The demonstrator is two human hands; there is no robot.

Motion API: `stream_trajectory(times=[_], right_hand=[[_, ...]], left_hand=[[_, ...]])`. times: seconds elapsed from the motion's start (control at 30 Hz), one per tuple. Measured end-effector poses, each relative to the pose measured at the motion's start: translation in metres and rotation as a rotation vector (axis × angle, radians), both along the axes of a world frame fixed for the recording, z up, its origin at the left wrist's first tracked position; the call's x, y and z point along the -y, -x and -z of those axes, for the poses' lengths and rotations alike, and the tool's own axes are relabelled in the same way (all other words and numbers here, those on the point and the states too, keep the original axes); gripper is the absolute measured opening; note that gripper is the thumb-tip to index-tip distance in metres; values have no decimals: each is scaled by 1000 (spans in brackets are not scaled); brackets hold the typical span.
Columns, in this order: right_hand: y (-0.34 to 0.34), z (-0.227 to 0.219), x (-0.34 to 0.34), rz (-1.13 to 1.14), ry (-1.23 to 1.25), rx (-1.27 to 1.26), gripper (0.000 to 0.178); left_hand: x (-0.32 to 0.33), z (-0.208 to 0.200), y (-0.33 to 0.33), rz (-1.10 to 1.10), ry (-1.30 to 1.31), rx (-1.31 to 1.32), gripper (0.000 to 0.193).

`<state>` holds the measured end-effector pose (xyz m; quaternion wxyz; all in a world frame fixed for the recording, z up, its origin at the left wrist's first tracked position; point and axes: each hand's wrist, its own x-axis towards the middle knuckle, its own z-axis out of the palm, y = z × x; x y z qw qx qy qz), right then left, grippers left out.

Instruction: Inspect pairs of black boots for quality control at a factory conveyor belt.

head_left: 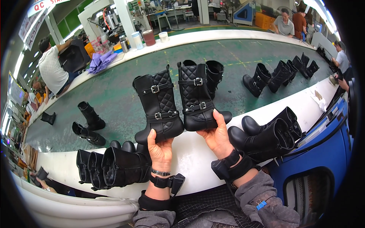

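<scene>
Two black quilted boots with buckled straps are held upright side by side in front of me. My left hand [160, 150] grips the left boot [159, 102] by its foot, thumb on the near side, toe pointing left. My right hand [216, 135] is closed round the foot of the right boot [195, 97], whose toe points right. Their heels nearly meet in the middle. Behind the right boot stands another black boot [215, 76], partly hidden by it. Several black boots [121, 167] lie beside my left wrist, and two more boots [266, 140] lie right of my right hand.
A white ledge [194, 159] runs along my side of a green surface [121, 91] bearing more boots [89, 116] at left and a row of boots [281, 76] at right. Blue machine [304, 167] at lower right. Purple cloth [100, 62] on the far ledge. Other people sit around it.
</scene>
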<state>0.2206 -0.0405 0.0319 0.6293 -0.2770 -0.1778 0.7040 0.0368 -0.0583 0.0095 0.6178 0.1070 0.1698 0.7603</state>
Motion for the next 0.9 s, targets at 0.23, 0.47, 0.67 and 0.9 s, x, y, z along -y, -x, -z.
stream_trajectory(times=[0.23, 0.47, 0.67, 0.9], right_hand=[[4, 3, 1, -64, -53, -58, 51], [-1, 2, 1, -43, -109, 89, 56], [-2, -1, 1, -46, -119, 78, 52], [-10, 23, -14, -215, -343, 176, 58]], left_hand=[[2, 0, 2, 0, -14, -31, 53], [3, -1, 5, 14, -59, -60, 54], [4, -2, 4, -4, -86, -57, 56], [5, 5, 1, 269, -287, 4, 70]])
